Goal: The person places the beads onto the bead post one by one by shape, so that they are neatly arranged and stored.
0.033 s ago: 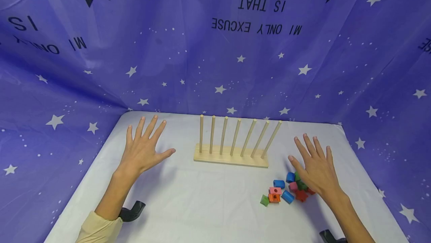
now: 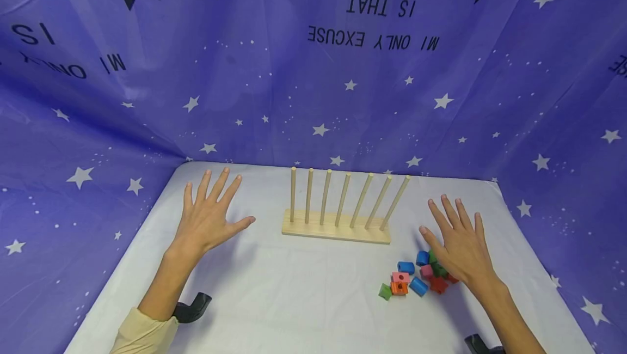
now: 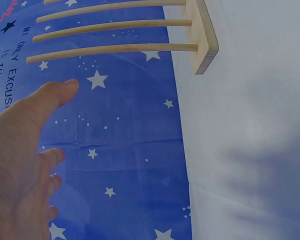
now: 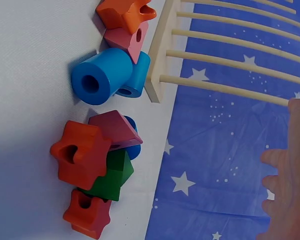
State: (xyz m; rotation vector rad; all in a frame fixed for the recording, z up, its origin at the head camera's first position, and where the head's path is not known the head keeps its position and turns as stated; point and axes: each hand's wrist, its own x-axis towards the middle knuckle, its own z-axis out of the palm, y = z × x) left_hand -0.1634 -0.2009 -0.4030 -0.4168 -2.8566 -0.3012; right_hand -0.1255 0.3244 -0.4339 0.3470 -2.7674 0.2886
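Far left, head view: purple backdrop point(image 2: 63, 125) printed with white stars and upside-down lettering borders the white-covered desk point(image 2: 294, 299) and continues behind it. Next, a beige sleeve point(image 2: 144, 333) at the person's left forearm, with a black curved piece point(image 2: 193, 309) beside the wrist. Left hand point(image 2: 208, 223): back upward, fingers spread wide, thumb pointing toward the centre, holding nothing; it is raised, its shadow falling on the cloth, and is well apart from the peg stand. Centre: the wooden peg stand point(image 2: 313, 230), a flat pale base with seven round dowels point(image 2: 325, 197) in a row, sits toward the rear of the desk, between the hands. Right of centre, nearer the person, lies a loose cluster of drilled blocks. Order, left to right: a green block point(image 2: 385, 292); an orange block point(image 2: 399, 289) with a pink block point(image 2: 400, 277) just behind it; three blue cylinders point(image 2: 418, 287); a second pink piece point(image 2: 426, 272); dark green pieces point(image 2: 439, 270); a red star-shaped block point(image 2: 438, 286); another red one, partly hidden in the head view by the right hand point(image 2: 462, 256). That hand is likewise spread wide, back upward, holding nothing; the right wrist view shows it apart from the blocks.
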